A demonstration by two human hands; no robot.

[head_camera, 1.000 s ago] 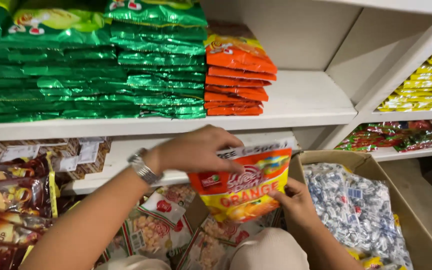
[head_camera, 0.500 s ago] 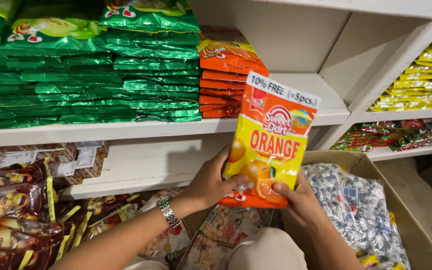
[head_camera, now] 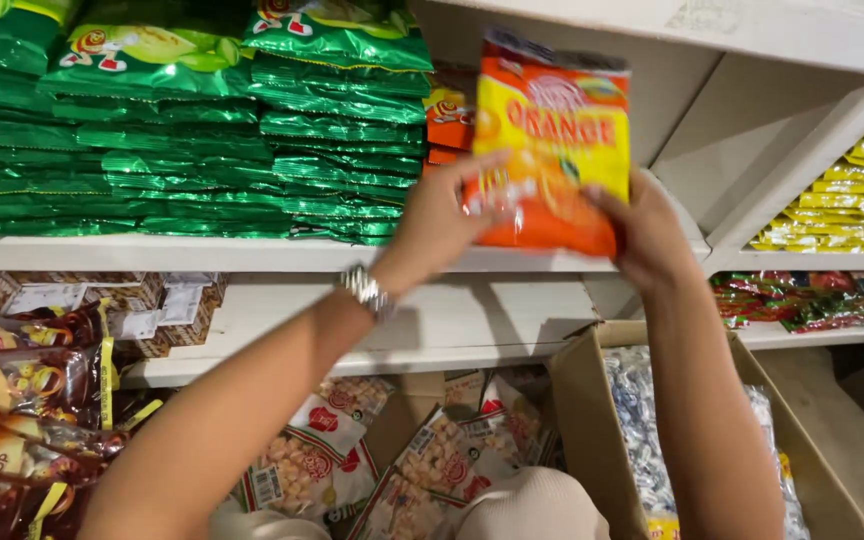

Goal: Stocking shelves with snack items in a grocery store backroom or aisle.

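Two hands are wrapped around one orange-and-yellow candy bag (head_camera: 552, 140), which is held upright in front of the white shelf (head_camera: 252, 255). The left hand (head_camera: 447, 225), a metal watch (head_camera: 365, 291) at its wrist, is clamped on the bag's lower left edge; the right hand (head_camera: 642, 235) is closed on the lower right corner. The bag is gripped low on both sides, probably so that the soft pack is kept flat and face-on. Its front is seen as a yellow panel under an orange-red top band, with fruit pictures blurred at the bottom. Just behind it, a short stack of orange bags (head_camera: 449, 125) is lying on the shelf, beside tall piles of green packets (head_camera: 342, 150). Lower down, brown cup-snack packs (head_camera: 22, 400) are ranged at the left, and an open cardboard box (head_camera: 577, 400) of silvery wrapped sweets is set at the right.
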